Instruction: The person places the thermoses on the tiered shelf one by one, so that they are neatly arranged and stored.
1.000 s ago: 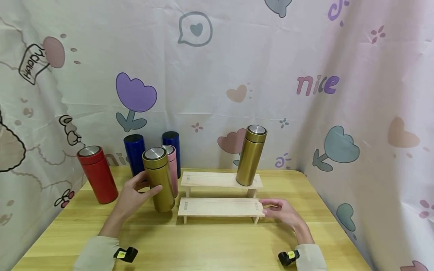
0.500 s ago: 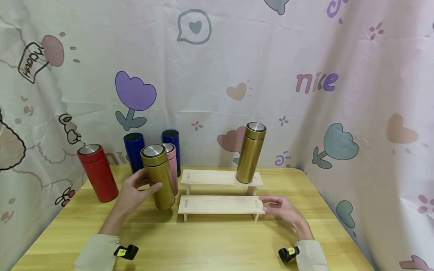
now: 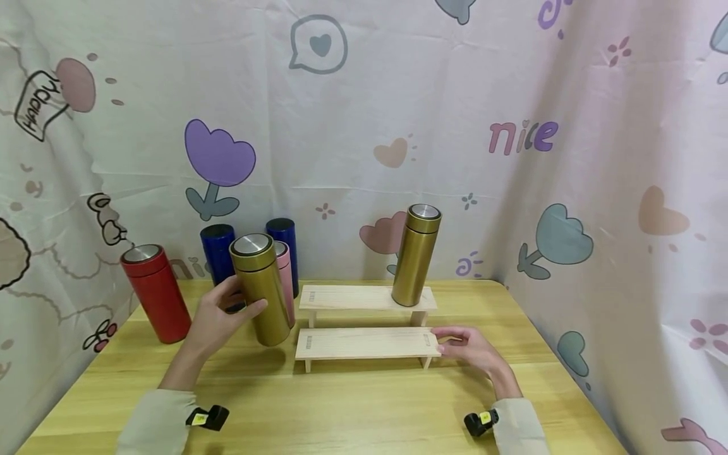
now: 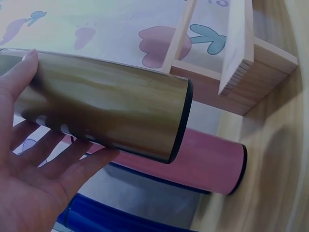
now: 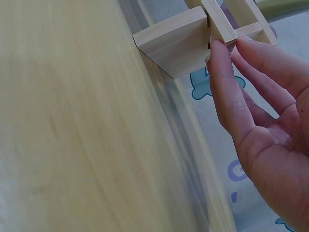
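Head view: my left grip [image 3: 218, 321] grasps a gold bottle [image 3: 264, 294], tilted above the worktop [image 3: 364, 411], left of the front stand [image 3: 364, 343]; my right grip [image 3: 471, 349] pinches its end. I'd call this the carrying step; next probably wants an upright, gentle set-down there. The pink bottle [image 3: 287, 278] is half hidden.

Left wrist: the held bottle's lid is cut off.

Right wrist: most of the stand lies out of frame.

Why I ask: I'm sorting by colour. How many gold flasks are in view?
2. One gold flask is held in the left hand; the other gold flask stands on the back shelf, near its right end. No others show.
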Motion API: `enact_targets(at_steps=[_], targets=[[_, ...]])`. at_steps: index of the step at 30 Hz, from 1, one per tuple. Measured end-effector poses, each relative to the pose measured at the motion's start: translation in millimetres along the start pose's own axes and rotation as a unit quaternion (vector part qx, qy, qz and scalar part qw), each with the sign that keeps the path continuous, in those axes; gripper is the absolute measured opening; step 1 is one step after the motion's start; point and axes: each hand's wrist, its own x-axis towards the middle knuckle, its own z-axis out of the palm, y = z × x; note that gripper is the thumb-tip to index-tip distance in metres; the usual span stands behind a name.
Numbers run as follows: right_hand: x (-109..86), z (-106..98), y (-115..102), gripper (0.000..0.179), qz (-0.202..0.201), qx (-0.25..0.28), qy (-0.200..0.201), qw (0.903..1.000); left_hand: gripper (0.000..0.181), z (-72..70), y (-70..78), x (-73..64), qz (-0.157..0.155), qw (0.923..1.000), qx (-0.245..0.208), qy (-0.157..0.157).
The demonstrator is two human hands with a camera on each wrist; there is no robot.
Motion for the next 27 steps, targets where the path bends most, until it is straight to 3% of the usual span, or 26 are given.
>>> enact_targets(at_steps=[8,15,27], targets=[[4.6,2,2,0.054,-0.006,0.004,-0.005,1.0,0.059,-0.3,6.1,4.2,0.012,0.9997,0.013,0.014],[5.9,3,0,0.054,-0.002,-0.008,-0.002,1.0,0.062,-0.8,12.3,7.2,-0.008,0.9995,0.028,0.011],[-1.5,1,-5,0.053,-0.002,-0.005,-0.004,1.0,0.064,4.0,26.5,13.2,-0.021,0.9997,0.008,-0.001]])
